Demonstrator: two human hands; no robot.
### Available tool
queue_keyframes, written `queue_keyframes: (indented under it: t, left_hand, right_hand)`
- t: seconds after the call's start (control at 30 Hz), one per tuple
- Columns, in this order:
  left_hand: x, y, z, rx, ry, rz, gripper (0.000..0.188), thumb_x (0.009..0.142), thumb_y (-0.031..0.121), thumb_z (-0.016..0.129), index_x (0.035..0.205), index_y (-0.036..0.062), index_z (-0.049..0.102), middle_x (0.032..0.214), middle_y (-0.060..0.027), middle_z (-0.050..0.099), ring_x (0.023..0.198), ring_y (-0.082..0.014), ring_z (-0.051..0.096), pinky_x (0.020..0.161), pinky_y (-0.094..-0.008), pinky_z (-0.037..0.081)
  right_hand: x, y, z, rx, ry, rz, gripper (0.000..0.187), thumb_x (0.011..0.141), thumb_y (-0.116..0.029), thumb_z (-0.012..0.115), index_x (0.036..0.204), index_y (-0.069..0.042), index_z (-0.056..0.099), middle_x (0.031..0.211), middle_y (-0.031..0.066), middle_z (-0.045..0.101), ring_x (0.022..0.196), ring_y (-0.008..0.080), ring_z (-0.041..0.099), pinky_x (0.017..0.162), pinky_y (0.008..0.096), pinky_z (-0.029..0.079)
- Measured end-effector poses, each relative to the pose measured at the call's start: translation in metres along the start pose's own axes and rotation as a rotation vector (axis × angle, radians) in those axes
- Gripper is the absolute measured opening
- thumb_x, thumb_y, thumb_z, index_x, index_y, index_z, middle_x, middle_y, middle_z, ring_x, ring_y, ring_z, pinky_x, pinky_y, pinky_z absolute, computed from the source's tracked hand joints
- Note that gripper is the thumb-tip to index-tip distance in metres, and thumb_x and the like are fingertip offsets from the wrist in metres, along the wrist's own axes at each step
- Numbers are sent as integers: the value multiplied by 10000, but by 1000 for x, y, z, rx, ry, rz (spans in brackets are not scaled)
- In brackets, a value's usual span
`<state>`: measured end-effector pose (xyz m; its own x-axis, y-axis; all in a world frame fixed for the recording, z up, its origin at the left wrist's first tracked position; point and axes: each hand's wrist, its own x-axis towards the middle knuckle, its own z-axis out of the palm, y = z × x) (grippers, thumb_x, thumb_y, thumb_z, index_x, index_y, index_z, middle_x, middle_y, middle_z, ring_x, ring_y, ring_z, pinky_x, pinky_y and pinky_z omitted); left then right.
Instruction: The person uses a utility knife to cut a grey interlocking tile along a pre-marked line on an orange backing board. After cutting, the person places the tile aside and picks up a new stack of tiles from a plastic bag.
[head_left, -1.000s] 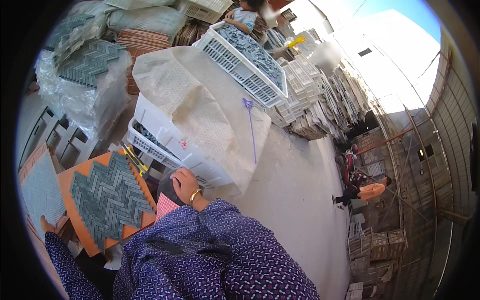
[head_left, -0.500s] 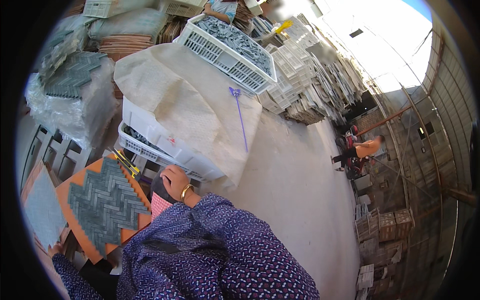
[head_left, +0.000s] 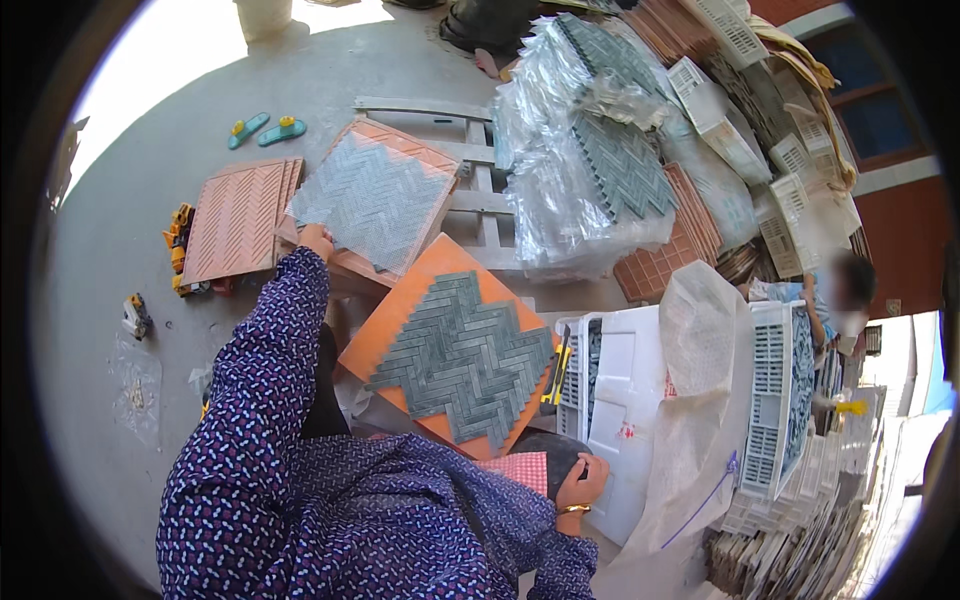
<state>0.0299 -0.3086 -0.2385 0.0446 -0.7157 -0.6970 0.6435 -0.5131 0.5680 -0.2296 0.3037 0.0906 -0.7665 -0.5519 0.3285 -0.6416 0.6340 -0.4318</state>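
Observation:
My left hand (head_left: 317,242) is at the near left edge of a pale mesh sheet (head_left: 375,200), its fingers closed on that edge. The mesh lies over herringbone tiles on an orange tray stack. My right hand (head_left: 585,480) rests on my dark-clothed knee, holding nothing, fingers bent loosely. Between my arms lies an orange board (head_left: 437,262) bearing a sheet of grey-green herringbone tiles (head_left: 460,360) with stepped edges. A yellow-and-black cutter-like tool (head_left: 557,374) sits at the board's right corner, beside a white crate.
Ribbed orange trays (head_left: 240,222) stand at left near blue-green slippers (head_left: 285,131). Plastic-wrapped tile sheets (head_left: 560,190) are stacked on a white pallet (head_left: 482,180). At right are white sheeting (head_left: 690,370), a crate of loose tiles (head_left: 765,400) and a person (head_left: 820,305) beside it.
The view has swung left, bringing the trays, pallet and slippers into sight. My left hand stays at the mesh sheet's edge; my right hand remains on my knee.

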Motion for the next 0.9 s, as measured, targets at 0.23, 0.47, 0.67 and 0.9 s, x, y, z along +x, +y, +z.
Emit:
queue_keyframes:
  t: [0.23,0.47,0.67,0.9]
  left_hand:
    - [-148,-9,65,237,145,46,159,739,-9,531,887,46,515,761,-57,507,614,-161,482,529,-280,426]
    - [-123,-21,57,326,55,-181,337,747,59,595,1065,10,496,882,-104,572,743,-191,561,629,-312,468]
    - [-73,-38,20,1030,-52,170,328,761,169,621,1015,13,484,965,-113,541,869,-252,559,647,-337,487]
    - [-176,-16,82,101,-211,-194,387,802,173,562,1144,49,429,1130,-81,469,1025,-235,447,859,-378,385]
  right_hand:
    - [-6,11,-16,-106,10,7,114,732,-44,472,783,-1,565,792,151,533,795,309,502,730,395,402]
    - [1,19,-15,-144,16,-42,126,748,-74,472,789,1,564,813,144,540,788,294,508,717,377,401]
    - [3,12,-10,-108,-28,-22,115,740,-59,479,793,-2,563,813,156,529,812,311,499,747,403,399]
    - [-5,16,-14,-162,-26,-15,106,735,-54,490,791,-7,566,817,151,535,813,312,501,745,406,397]
